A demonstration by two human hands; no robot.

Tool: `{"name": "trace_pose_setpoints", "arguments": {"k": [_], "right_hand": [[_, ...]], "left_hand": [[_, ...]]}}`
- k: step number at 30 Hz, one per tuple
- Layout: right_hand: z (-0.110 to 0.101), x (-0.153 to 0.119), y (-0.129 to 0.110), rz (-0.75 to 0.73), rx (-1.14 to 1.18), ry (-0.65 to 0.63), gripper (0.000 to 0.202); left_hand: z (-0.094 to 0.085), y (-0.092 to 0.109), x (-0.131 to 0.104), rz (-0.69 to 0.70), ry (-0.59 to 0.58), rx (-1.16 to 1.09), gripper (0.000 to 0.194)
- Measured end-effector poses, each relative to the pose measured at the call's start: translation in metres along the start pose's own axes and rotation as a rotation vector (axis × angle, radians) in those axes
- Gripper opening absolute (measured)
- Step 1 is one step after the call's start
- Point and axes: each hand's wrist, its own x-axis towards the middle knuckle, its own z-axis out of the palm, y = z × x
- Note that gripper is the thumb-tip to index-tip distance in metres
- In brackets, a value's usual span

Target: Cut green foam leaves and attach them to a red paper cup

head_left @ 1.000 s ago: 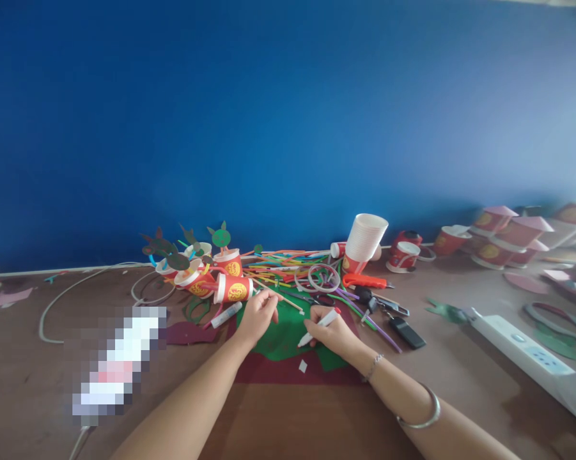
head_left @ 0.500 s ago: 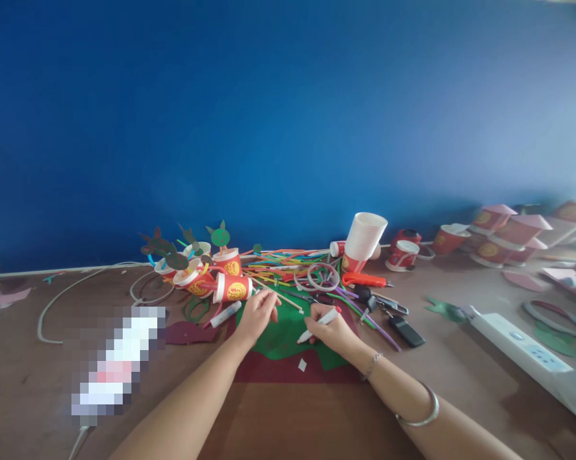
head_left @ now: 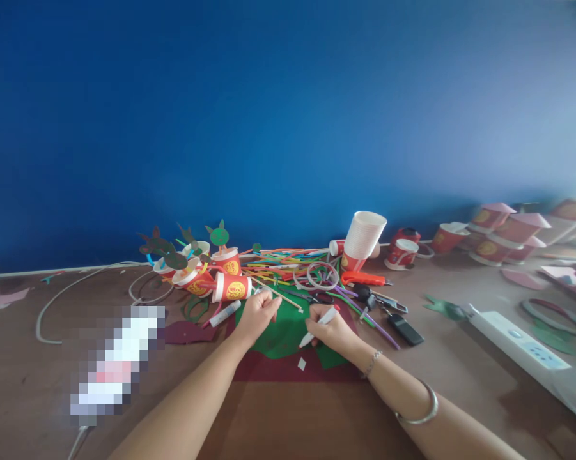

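Observation:
A white marker with a red end [head_left: 320, 326] is held in my right hand [head_left: 332, 327], its tip pointing down-left over the green sheet [head_left: 278, 333]. My left hand [head_left: 259, 313] is closed in a pinch over the sheet's left part; what it holds, if anything, is too small to make out. Beneath the green sheet lies a dark red sheet [head_left: 288, 370], with a small white scrap [head_left: 302, 364] on it. Scissors [head_left: 311, 297] and a thin stick [head_left: 280, 294] lie just beyond my hands.
Red paper cups [head_left: 233, 287] and another marker [head_left: 225, 314] are at the left. Colourful pipe cleaners [head_left: 278, 259], stacked white cups [head_left: 364, 233], an orange cutter [head_left: 364, 278] and keys [head_left: 405, 328] lie behind and right. A power strip [head_left: 518, 338] is farther right.
The fingers of my left hand have drawn closer together. The marker in my right hand has shifted slightly, its tip a little lower.

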Motion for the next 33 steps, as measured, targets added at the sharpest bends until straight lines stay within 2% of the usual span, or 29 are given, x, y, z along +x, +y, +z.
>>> {"name": "trace_pose_setpoints", "arguments": {"k": [7, 19, 33], "right_hand": [[0.0001, -0.0005, -0.0003, 0.027, 0.029, -0.014, 0.022], [0.0000, -0.0004, 0.0008, 0.022, 0.023, -0.040, 0.024], [0.0016, 0.0005, 0.0033, -0.028, -0.026, 0.034, 0.022]], "left_hand": [[-0.0005, -0.0045, 0.0011, 0.025, -0.007, 0.018, 0.038], [-0.0004, -0.0008, 0.0001, 0.030, -0.002, 0.033, 0.038], [-0.0009, -0.0012, 0.0003, 0.024, -0.005, 0.037, 0.039]]}}
